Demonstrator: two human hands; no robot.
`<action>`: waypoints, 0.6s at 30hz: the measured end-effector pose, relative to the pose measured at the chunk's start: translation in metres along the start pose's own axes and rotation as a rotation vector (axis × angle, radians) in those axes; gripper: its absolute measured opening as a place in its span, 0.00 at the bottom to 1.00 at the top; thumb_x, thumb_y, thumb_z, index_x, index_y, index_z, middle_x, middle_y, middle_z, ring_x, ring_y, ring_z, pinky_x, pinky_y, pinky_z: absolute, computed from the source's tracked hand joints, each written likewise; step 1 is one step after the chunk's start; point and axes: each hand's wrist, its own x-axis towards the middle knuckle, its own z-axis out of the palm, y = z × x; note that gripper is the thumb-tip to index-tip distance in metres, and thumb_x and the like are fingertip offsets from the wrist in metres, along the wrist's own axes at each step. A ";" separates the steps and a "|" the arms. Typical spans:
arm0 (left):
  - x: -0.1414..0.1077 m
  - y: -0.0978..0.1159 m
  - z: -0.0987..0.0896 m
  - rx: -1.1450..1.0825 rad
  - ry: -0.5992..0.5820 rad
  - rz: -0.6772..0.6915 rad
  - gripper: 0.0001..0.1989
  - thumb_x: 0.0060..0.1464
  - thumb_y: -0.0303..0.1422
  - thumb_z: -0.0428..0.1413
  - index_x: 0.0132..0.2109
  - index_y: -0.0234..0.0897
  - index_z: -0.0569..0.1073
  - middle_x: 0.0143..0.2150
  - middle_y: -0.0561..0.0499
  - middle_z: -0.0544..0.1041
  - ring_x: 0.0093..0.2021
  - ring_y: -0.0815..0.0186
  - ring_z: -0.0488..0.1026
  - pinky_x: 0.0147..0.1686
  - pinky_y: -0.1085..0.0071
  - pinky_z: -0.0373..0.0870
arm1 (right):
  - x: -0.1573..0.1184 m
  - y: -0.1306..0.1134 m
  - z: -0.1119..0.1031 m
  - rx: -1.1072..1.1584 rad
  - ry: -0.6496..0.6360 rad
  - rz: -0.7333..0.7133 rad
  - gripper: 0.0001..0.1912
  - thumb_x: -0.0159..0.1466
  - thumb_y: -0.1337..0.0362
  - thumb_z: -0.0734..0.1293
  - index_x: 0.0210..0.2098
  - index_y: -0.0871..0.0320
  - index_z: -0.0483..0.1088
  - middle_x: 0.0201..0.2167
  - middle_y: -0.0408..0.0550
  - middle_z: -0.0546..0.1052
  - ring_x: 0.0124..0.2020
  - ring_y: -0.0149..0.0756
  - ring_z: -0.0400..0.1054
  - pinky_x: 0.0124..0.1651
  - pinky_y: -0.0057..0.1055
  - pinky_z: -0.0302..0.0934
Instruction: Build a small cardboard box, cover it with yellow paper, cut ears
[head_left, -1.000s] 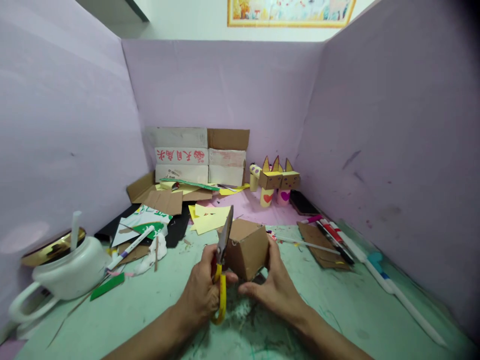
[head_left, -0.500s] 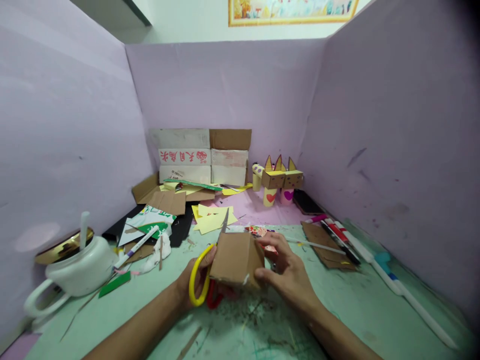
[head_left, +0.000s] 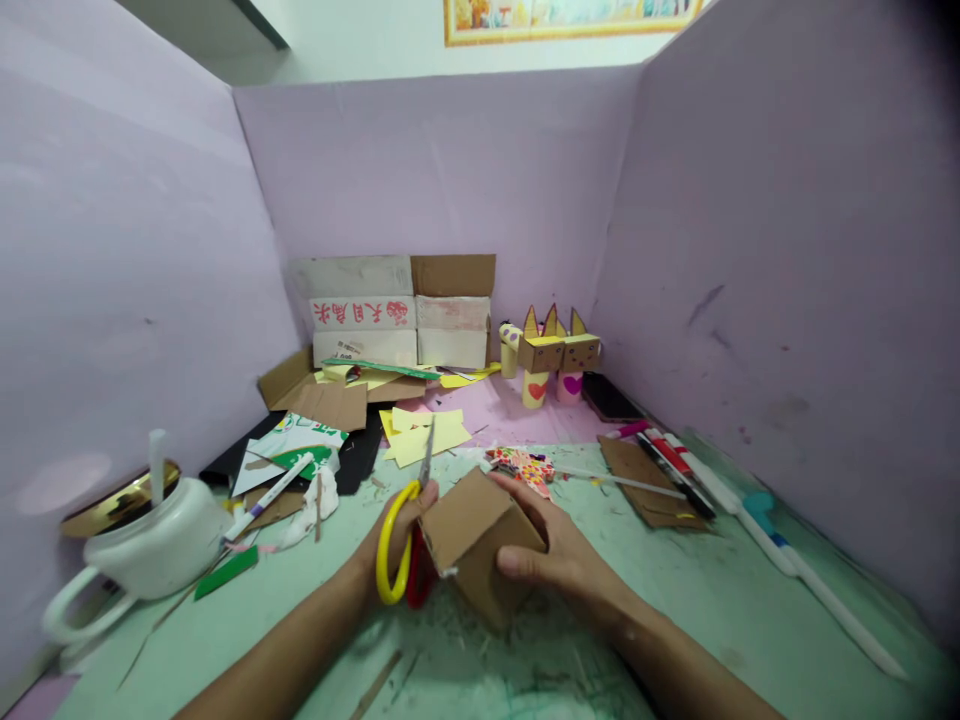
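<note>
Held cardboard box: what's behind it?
Just past the cardboard box, a patterned piece shows; yellow paper lies farther back, left. The box and right hand cover some tabletop; anything there is hidden.

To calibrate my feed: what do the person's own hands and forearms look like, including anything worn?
The ungloved left hand and ungloved right hand show no rings; the bare left forearm and bare right forearm show no sleeves, watches or cables.

Mug (head_left: 161, 540) left, box (head_left: 469, 520) between, markers (head_left: 670, 452) right, probable phone (head_left: 609, 398) behind markers
</note>
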 end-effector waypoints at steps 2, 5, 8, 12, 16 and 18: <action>0.003 0.004 -0.007 0.077 0.078 0.064 0.21 0.42 0.50 0.61 0.30 0.38 0.64 0.16 0.58 0.70 0.15 0.69 0.68 0.13 0.78 0.62 | 0.003 -0.002 -0.002 0.074 0.033 0.036 0.39 0.45 0.51 0.75 0.54 0.57 0.66 0.49 0.52 0.74 0.51 0.53 0.66 0.50 0.43 0.59; -0.003 0.012 -0.015 0.388 0.202 0.227 0.20 0.49 0.52 0.54 0.35 0.39 0.64 0.15 0.59 0.68 0.12 0.70 0.63 0.09 0.79 0.56 | 0.006 -0.002 -0.003 0.182 0.116 0.124 0.29 0.49 0.51 0.72 0.47 0.60 0.70 0.43 0.53 0.77 0.45 0.51 0.70 0.41 0.38 0.64; -0.015 0.016 -0.017 0.779 0.231 0.462 0.16 0.56 0.46 0.48 0.40 0.38 0.66 0.17 0.59 0.66 0.14 0.69 0.64 0.12 0.76 0.60 | 0.007 0.002 -0.005 0.264 0.207 0.171 0.29 0.47 0.51 0.73 0.44 0.62 0.70 0.40 0.54 0.78 0.41 0.50 0.72 0.35 0.35 0.65; -0.026 0.016 -0.019 1.225 0.194 0.774 0.13 0.58 0.37 0.45 0.45 0.35 0.67 0.23 0.54 0.71 0.22 0.65 0.71 0.24 0.69 0.68 | 0.007 0.005 -0.005 0.279 0.274 0.149 0.30 0.45 0.52 0.74 0.43 0.61 0.71 0.40 0.54 0.78 0.41 0.49 0.72 0.35 0.35 0.66; -0.032 0.016 -0.024 1.410 0.196 0.896 0.18 0.58 0.30 0.43 0.55 0.34 0.61 0.42 0.43 0.73 0.41 0.58 0.73 0.40 0.62 0.71 | 0.005 0.001 -0.005 0.253 0.291 0.093 0.32 0.45 0.52 0.74 0.47 0.59 0.70 0.41 0.53 0.78 0.43 0.50 0.72 0.37 0.36 0.66; -0.034 0.015 -0.025 1.477 0.192 0.905 0.23 0.56 0.26 0.43 0.59 0.34 0.57 0.50 0.39 0.69 0.50 0.54 0.68 0.47 0.57 0.68 | 0.003 -0.001 -0.005 0.219 0.289 0.072 0.33 0.47 0.52 0.73 0.50 0.59 0.69 0.43 0.52 0.78 0.44 0.51 0.71 0.37 0.37 0.66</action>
